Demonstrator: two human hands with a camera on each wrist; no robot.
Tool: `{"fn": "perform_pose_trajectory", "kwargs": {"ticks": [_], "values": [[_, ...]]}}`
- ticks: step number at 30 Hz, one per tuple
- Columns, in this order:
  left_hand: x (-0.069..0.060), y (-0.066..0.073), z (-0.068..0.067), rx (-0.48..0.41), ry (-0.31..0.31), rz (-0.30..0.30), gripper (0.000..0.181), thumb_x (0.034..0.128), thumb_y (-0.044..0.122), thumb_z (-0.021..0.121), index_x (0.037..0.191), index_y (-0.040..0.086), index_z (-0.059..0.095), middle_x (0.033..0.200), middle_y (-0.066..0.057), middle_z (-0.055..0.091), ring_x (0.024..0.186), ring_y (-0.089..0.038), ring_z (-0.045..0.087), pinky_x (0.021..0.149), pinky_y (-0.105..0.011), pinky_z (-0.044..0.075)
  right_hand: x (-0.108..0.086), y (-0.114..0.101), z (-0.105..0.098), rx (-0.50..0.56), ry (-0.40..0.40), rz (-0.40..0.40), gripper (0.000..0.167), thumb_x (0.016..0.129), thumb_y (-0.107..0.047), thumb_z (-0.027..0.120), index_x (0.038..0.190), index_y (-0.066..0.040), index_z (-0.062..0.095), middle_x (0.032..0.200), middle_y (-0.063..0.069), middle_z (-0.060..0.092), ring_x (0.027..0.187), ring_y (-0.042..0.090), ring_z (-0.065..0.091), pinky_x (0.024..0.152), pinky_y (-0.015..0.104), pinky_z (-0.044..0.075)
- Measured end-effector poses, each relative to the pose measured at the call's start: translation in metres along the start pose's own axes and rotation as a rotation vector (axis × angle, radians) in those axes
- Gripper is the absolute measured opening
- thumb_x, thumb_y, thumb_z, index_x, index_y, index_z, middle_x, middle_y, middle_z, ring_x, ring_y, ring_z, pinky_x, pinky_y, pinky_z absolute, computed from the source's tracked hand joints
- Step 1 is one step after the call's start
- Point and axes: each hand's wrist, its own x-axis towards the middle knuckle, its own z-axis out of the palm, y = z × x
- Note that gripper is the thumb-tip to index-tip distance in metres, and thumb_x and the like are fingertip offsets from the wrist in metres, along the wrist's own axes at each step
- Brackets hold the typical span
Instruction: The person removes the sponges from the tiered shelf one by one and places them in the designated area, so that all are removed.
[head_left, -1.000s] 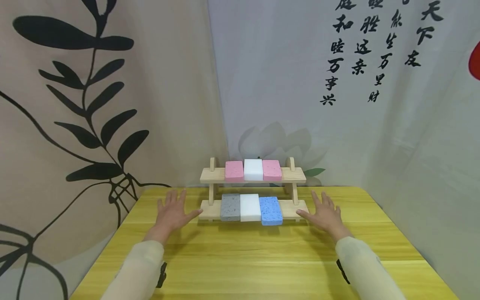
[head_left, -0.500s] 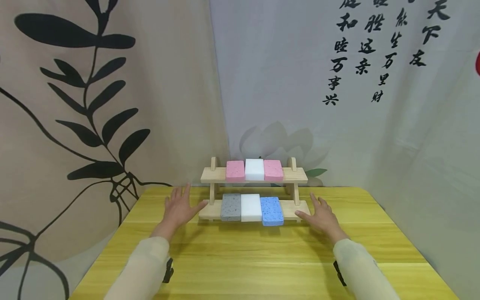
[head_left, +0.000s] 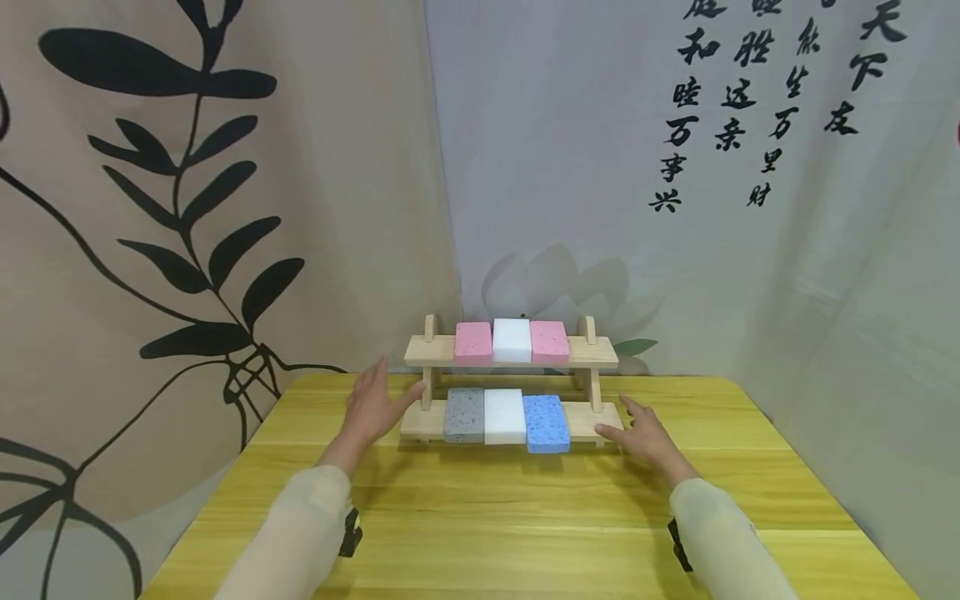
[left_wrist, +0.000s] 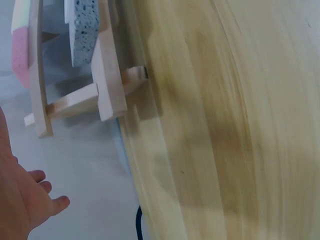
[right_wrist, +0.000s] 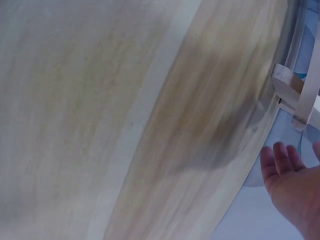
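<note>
A two-tier wooden rack stands at the back of the table. On its upper shelf sit a pink sponge, a white block and another pink sponge. The lower shelf bears a grey speckled sponge, a second white block and a blue sponge that juts forward. My left hand, fingers spread, is by the rack's left end and holds nothing. My right hand is at the right end; its thumb overlaps the lower shelf in the head view, contact unclear. In the right wrist view its fingers are extended.
The yellow wood-grain table stretches from the rack toward me. A pale cloth with dark leaf prints and black writing hangs behind it. Dark bands show at both wrists.
My left hand has moved right and slightly forward, closer to the rack's left end. My right hand has shifted only slightly. Rack and sponges keep their places; the head view drifts a little.
</note>
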Motion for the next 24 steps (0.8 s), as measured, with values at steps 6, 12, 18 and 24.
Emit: {"fn": "perform_pose_trajectory", "kwargs": {"ticks": [6,12,18,24], "values": [[0.004,0.012,0.002,-0.074,0.001,-0.012,0.102,0.0906,0.071,0.048,0.160,0.012,0.003,0.163,-0.022,0.008,0.148,-0.044,0.006,0.113,-0.067,0.009,-0.001,0.002,-0.001,0.062,-0.027,0.007,0.090,0.093,-0.047,0.066,0.155,0.002,0.022,0.146,0.037,0.032,0.130,0.052,0.038,0.101,0.064,0.038],[0.006,0.022,0.004,-0.150,0.031,-0.031,0.106,0.0860,0.078,0.047,0.160,0.014,0.006,0.163,-0.020,0.010,0.148,-0.041,0.009,0.114,-0.064,0.016,-0.001,0.004,0.001,0.100,-0.048,0.007,0.088,0.093,-0.044,0.066,0.155,0.001,0.022,0.144,0.036,0.037,0.130,0.050,0.040,0.101,0.062,0.039],[0.008,0.031,0.008,-0.227,0.053,-0.025,0.098,0.0890,0.072,0.050,0.160,0.019,0.010,0.164,-0.017,0.011,0.148,-0.040,0.008,0.113,-0.066,0.014,0.003,0.010,0.005,0.131,-0.041,0.005,0.084,0.094,-0.039,0.067,0.154,0.001,0.025,0.145,0.034,0.038,0.130,0.048,0.040,0.102,0.061,0.039],[0.012,0.041,0.013,-0.282,0.105,-0.017,0.092,0.0909,0.068,0.052,0.159,0.017,0.017,0.160,-0.017,0.022,0.146,-0.039,0.020,0.113,-0.063,0.021,0.002,0.011,0.007,0.165,-0.046,0.013,0.082,0.094,-0.038,0.067,0.154,0.000,0.026,0.145,0.034,0.037,0.129,0.047,0.040,0.101,0.060,0.040]]}}
